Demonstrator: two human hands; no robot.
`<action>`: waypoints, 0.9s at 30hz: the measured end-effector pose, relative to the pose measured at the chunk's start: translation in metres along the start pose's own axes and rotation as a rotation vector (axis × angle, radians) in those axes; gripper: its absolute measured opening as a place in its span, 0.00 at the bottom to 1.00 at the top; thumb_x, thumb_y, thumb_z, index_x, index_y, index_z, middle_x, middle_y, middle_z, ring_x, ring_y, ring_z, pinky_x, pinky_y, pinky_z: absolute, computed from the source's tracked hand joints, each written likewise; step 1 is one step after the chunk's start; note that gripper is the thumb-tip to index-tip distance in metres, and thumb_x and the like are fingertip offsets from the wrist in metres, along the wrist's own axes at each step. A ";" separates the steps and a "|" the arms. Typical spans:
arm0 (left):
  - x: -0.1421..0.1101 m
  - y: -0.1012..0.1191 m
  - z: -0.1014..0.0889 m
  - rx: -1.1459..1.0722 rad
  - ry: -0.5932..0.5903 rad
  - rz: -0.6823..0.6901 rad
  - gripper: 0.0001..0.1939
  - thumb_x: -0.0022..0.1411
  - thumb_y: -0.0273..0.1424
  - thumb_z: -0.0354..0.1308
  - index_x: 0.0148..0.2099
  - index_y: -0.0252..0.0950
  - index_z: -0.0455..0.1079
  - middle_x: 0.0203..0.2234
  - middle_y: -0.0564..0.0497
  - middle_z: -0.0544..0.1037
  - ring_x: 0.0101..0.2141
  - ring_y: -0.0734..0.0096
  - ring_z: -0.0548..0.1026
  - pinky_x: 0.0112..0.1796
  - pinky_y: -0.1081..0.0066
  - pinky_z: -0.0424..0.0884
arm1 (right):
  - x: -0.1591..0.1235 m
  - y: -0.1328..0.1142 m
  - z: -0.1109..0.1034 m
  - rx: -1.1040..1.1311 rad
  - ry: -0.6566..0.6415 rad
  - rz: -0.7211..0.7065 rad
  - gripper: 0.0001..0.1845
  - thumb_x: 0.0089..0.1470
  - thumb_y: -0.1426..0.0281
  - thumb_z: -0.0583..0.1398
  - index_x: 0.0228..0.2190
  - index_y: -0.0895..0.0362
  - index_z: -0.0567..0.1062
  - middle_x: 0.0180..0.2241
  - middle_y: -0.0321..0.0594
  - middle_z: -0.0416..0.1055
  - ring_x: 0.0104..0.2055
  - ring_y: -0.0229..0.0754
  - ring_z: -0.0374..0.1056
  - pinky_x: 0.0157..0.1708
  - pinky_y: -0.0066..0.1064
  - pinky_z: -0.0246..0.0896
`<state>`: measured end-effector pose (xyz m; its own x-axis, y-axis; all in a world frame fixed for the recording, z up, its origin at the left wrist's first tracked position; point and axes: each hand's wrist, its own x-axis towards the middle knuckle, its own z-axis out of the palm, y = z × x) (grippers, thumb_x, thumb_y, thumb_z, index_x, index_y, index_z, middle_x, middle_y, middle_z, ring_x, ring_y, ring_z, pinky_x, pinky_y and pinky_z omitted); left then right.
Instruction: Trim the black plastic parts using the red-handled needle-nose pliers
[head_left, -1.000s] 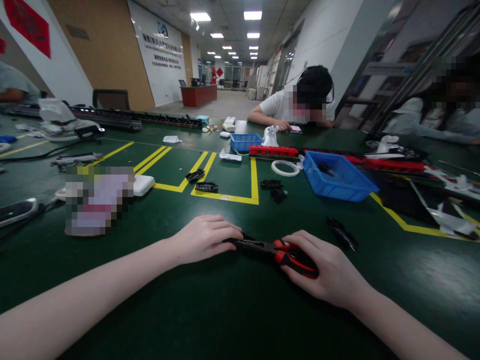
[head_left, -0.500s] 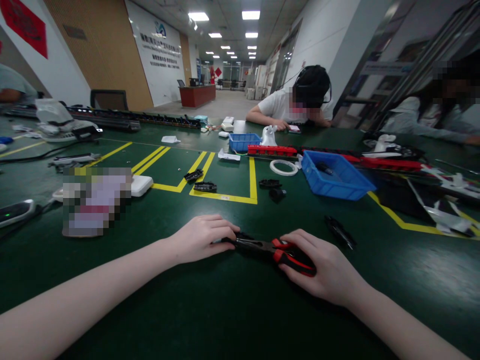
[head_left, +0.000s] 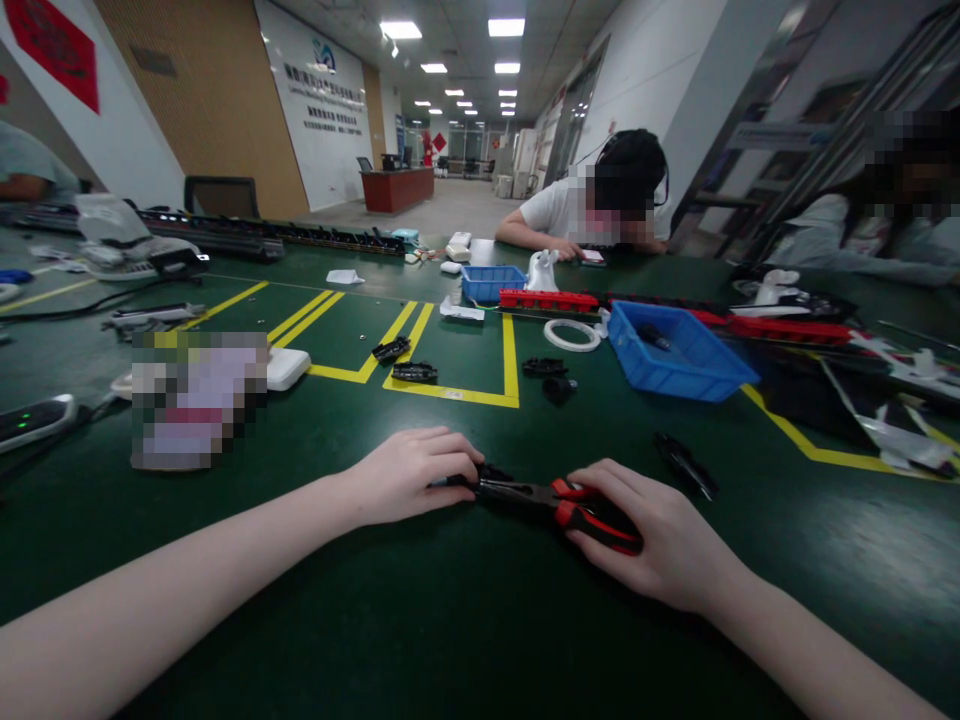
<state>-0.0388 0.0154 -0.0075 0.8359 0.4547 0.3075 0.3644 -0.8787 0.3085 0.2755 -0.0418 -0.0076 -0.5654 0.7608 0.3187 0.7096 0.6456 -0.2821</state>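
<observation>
My right hand (head_left: 652, 535) is wrapped round the red and black handles of a pair of long-nose pliers (head_left: 536, 493), whose jaws point left. My left hand (head_left: 420, 475) pinches a small black plastic part (head_left: 491, 472), mostly covered by my fingers. The plier tips meet this part at my left fingertips; whether the jaws grip it I cannot tell. To the right of my right hand lies a similar long black part (head_left: 684, 465). Farther off are more black parts (head_left: 415, 372) and a short black cylindrical piece (head_left: 558, 389).
A blue bin (head_left: 675, 355) holds a dark part, with a smaller blue bin (head_left: 493, 282) behind. Between them lies a white ring (head_left: 571, 335). At left are a white box (head_left: 286, 369) and a pixelated item (head_left: 202, 405). Across the green table a person (head_left: 626, 190) leans over a phone.
The whole view has shifted slightly, so things appear a little further right. Both hands keep the same hold on the pliers and the black part.
</observation>
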 end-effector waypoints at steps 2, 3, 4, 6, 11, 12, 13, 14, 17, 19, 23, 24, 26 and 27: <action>0.000 0.000 0.000 0.000 -0.008 -0.002 0.06 0.67 0.30 0.58 0.46 0.36 0.70 0.49 0.48 0.75 0.46 0.65 0.74 0.44 0.65 0.73 | 0.001 0.000 0.000 0.001 -0.010 0.004 0.18 0.55 0.63 0.61 0.48 0.54 0.69 0.42 0.43 0.74 0.38 0.42 0.73 0.35 0.33 0.71; 0.000 0.000 0.000 -0.001 -0.013 -0.003 0.06 0.67 0.30 0.58 0.46 0.36 0.70 0.49 0.48 0.75 0.46 0.65 0.74 0.43 0.65 0.73 | 0.001 0.000 0.000 0.002 -0.015 0.006 0.18 0.56 0.63 0.60 0.48 0.54 0.69 0.42 0.43 0.74 0.38 0.42 0.73 0.35 0.33 0.71; 0.000 0.000 0.000 -0.002 -0.017 -0.005 0.06 0.67 0.30 0.58 0.46 0.36 0.70 0.50 0.48 0.75 0.46 0.64 0.74 0.43 0.65 0.73 | 0.001 0.000 0.000 0.004 -0.017 0.007 0.18 0.56 0.63 0.60 0.48 0.54 0.69 0.42 0.43 0.74 0.38 0.42 0.73 0.35 0.33 0.71; 0.000 0.000 0.000 -0.002 -0.021 -0.008 0.07 0.67 0.30 0.58 0.47 0.36 0.70 0.50 0.48 0.75 0.47 0.64 0.74 0.43 0.65 0.73 | 0.001 -0.001 0.000 0.007 -0.013 0.006 0.18 0.55 0.63 0.60 0.47 0.54 0.69 0.42 0.44 0.74 0.38 0.42 0.73 0.36 0.33 0.71; 0.000 -0.001 0.001 -0.007 -0.021 -0.011 0.07 0.68 0.31 0.57 0.47 0.36 0.71 0.49 0.48 0.74 0.46 0.65 0.74 0.44 0.65 0.73 | 0.001 -0.002 0.000 -0.005 -0.006 0.008 0.19 0.55 0.62 0.61 0.47 0.54 0.71 0.43 0.45 0.74 0.38 0.43 0.73 0.36 0.34 0.71; 0.000 -0.001 0.001 -0.010 -0.020 -0.009 0.07 0.68 0.31 0.57 0.47 0.36 0.70 0.49 0.48 0.74 0.46 0.65 0.74 0.43 0.65 0.73 | 0.001 -0.002 0.000 -0.010 -0.010 0.010 0.19 0.55 0.62 0.61 0.47 0.54 0.71 0.43 0.45 0.74 0.38 0.43 0.73 0.36 0.34 0.71; 0.000 -0.001 0.001 -0.011 -0.019 -0.008 0.07 0.68 0.31 0.57 0.47 0.36 0.70 0.49 0.48 0.74 0.46 0.64 0.74 0.43 0.65 0.73 | 0.001 -0.002 0.000 -0.012 -0.013 0.013 0.19 0.55 0.62 0.61 0.47 0.54 0.71 0.43 0.45 0.74 0.38 0.43 0.73 0.36 0.34 0.71; 0.000 -0.001 0.001 -0.012 -0.019 -0.009 0.07 0.68 0.31 0.57 0.47 0.37 0.70 0.49 0.48 0.74 0.46 0.64 0.74 0.43 0.65 0.73 | 0.002 -0.002 -0.001 -0.013 -0.014 0.014 0.19 0.55 0.62 0.61 0.48 0.54 0.71 0.43 0.45 0.74 0.38 0.43 0.73 0.36 0.35 0.71; 0.001 0.000 0.000 -0.015 -0.023 -0.013 0.07 0.68 0.32 0.56 0.46 0.37 0.70 0.49 0.47 0.74 0.46 0.64 0.74 0.43 0.65 0.72 | 0.002 -0.002 -0.001 -0.019 -0.003 0.010 0.19 0.54 0.62 0.62 0.48 0.54 0.71 0.43 0.46 0.74 0.39 0.44 0.74 0.37 0.35 0.72; 0.001 0.000 -0.001 -0.015 -0.028 -0.017 0.07 0.68 0.31 0.57 0.47 0.37 0.70 0.49 0.47 0.74 0.46 0.64 0.74 0.43 0.65 0.72 | 0.002 -0.001 -0.001 -0.032 0.010 0.000 0.20 0.54 0.62 0.62 0.48 0.54 0.71 0.44 0.46 0.75 0.40 0.45 0.74 0.38 0.36 0.72; 0.001 0.001 -0.001 -0.009 -0.040 -0.024 0.07 0.67 0.31 0.57 0.47 0.37 0.70 0.50 0.48 0.74 0.46 0.64 0.73 0.44 0.65 0.72 | 0.002 0.000 0.000 -0.072 0.039 -0.031 0.22 0.54 0.62 0.62 0.49 0.54 0.71 0.44 0.46 0.75 0.41 0.46 0.74 0.39 0.37 0.72; 0.001 0.000 -0.001 -0.008 -0.041 -0.024 0.06 0.67 0.31 0.57 0.46 0.37 0.69 0.50 0.48 0.74 0.46 0.64 0.73 0.44 0.65 0.72 | 0.002 0.000 0.001 -0.080 0.046 -0.042 0.22 0.54 0.62 0.62 0.49 0.55 0.71 0.44 0.46 0.74 0.41 0.46 0.74 0.39 0.37 0.72; 0.001 0.000 -0.001 -0.007 -0.039 -0.023 0.06 0.67 0.31 0.57 0.46 0.37 0.69 0.50 0.48 0.74 0.46 0.64 0.73 0.43 0.65 0.72 | 0.002 0.001 0.001 -0.088 0.060 -0.056 0.22 0.54 0.62 0.62 0.49 0.55 0.70 0.45 0.46 0.74 0.41 0.46 0.74 0.39 0.37 0.72; 0.001 0.000 0.000 -0.007 -0.037 -0.022 0.06 0.67 0.31 0.57 0.46 0.36 0.69 0.49 0.48 0.74 0.46 0.64 0.73 0.43 0.65 0.72 | 0.002 0.001 0.001 -0.088 0.066 -0.059 0.22 0.54 0.62 0.62 0.50 0.55 0.70 0.45 0.46 0.74 0.41 0.46 0.74 0.40 0.37 0.72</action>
<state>-0.0381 0.0162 -0.0068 0.8423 0.4679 0.2675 0.3800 -0.8675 0.3209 0.2745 -0.0399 -0.0080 -0.5803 0.7137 0.3923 0.7117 0.6786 -0.1815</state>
